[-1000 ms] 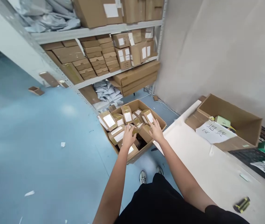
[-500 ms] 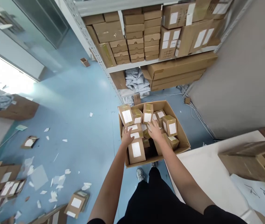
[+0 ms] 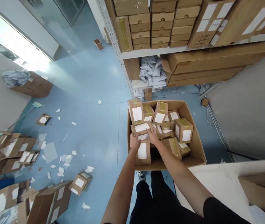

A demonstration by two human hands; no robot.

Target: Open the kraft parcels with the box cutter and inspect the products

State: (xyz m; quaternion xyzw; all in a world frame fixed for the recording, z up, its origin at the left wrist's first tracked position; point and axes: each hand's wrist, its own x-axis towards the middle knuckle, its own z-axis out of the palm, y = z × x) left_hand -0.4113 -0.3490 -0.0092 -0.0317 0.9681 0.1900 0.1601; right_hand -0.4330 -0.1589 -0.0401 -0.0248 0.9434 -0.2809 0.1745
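Note:
A large open carton [image 3: 130, 130] stands in front of me, filled with several small taped cardboard boxes bearing white labels. Near its left side lies a flat small box [image 3: 139, 127], slightly tilted, with my left hand [image 3: 135, 142] closed on its near left corner. The fingers of my right hand [image 3: 153, 137] grip the same box at its right end. Just below my left hand is another labelled box [image 3: 143, 157]. A tall box [image 3: 136, 113] sits behind, in the carton's far left corner. To the right of my right hand lies a taped box [image 3: 173, 147].
Ahead is a metal shelf [image 3: 151, 54] with stacked cartons and long boxes [image 3: 207, 63]. A white table surface [image 3: 207, 180] borders the right. Paper scraps, a small box [image 3: 79, 183] and piled cartons [image 3: 55, 199] are on the blue floor to the left.
My right hand has moved left from the middle of the carton to the flat box. Both hands are now closer together on it. The view has shifted, lowering the shelf's visible part.

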